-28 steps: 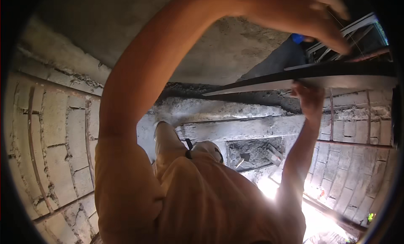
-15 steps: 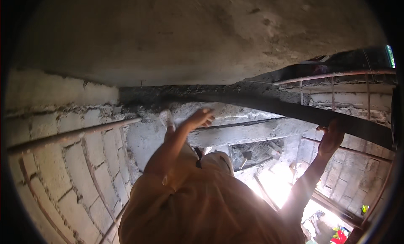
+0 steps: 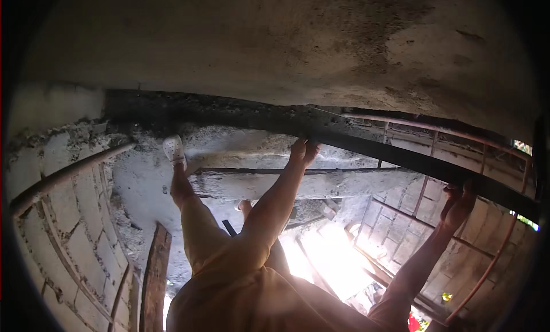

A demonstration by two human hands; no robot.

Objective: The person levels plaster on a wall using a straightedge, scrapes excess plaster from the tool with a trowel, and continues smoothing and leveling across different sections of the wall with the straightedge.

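Note:
A long dark bar (image 3: pixel 378 153) with straight edges slants across the view, its right end nearer and its left part lost against the black wall edge. My left hand (image 3: pixel 305 151) is closed at the bar's lower edge near the middle, its fingers partly hidden behind it. Farther right, my right hand (image 3: pixel 460 206) grips the same bar from below, close to its right end. Whether the bar is metal or wood I cannot tell.
A pale concrete slab (image 3: pixel 246 51) spans the top. Rusty rails (image 3: pixel 74 177) flank block walls on both sides. My foot in a white clog (image 3: pixel 173 149) stands by a concrete ledge (image 3: pixel 258 186). A rough wooden plank (image 3: pixel 155 274) leans at lower left; bright light glares below.
My left hand has gone from hanging free with loose fingers to holding the bar. My right hand stays on the bar. The view has shifted, showing more of my leg and the plank.

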